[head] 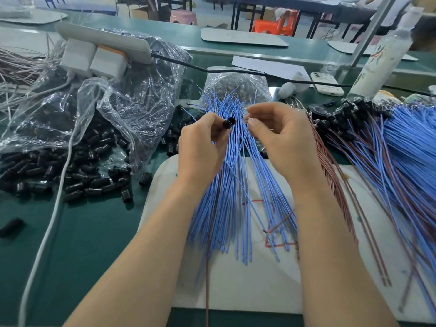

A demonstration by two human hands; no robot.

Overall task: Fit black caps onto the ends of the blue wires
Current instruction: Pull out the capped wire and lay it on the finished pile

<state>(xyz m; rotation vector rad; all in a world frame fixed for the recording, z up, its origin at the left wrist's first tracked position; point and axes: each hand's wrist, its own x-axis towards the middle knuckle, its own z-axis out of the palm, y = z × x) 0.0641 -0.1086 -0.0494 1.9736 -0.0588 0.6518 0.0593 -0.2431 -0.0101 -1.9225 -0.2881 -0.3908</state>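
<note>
L hand grips one black cap btwn thumb & curled fingers, above the fan of blue wires on the white mat at desk centre. R hand has its fingers curled, pinching what looks like a wire tip w/ metal terminal. Cap sits just beside that tip, approx 9 o'clock from it, small gap, not touching. Cap's long axis runs approx 8-to-2, open mouth toward R hand. Wires run 6-to-12. Next, I judge: tip goes toward 9 into the mouth; both hands equally near. Spare caps lie at 9 o'clock.
</note>
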